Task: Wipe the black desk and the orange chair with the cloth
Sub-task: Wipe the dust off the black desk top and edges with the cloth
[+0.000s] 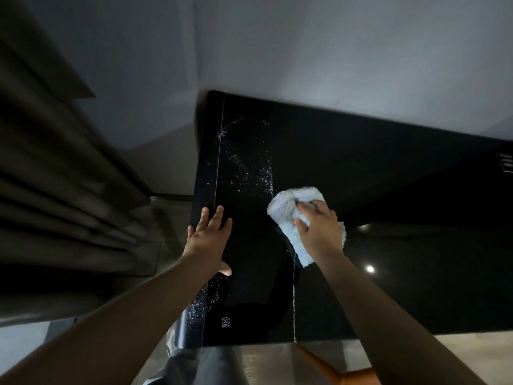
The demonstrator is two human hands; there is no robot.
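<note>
The glossy black desk (pixel 374 168) fills the middle and right of the head view, with white specks and a thin wet streak on its left part. My right hand (pixel 319 229) grips a crumpled light blue cloth (pixel 288 207) and presses it on the desk top. My left hand (pixel 211 237) lies flat with straight fingers on the desk near its left edge. A piece of the orange chair (pixel 341 370) shows under the desk's front edge at the bottom.
Dark folded curtains (pixel 63 190) hang at the left, close to the desk's side. A pale wall (pixel 333 51) runs behind the desk. A small device with slots (pixel 506 162) sits at the far right edge. Grey floor lies below.
</note>
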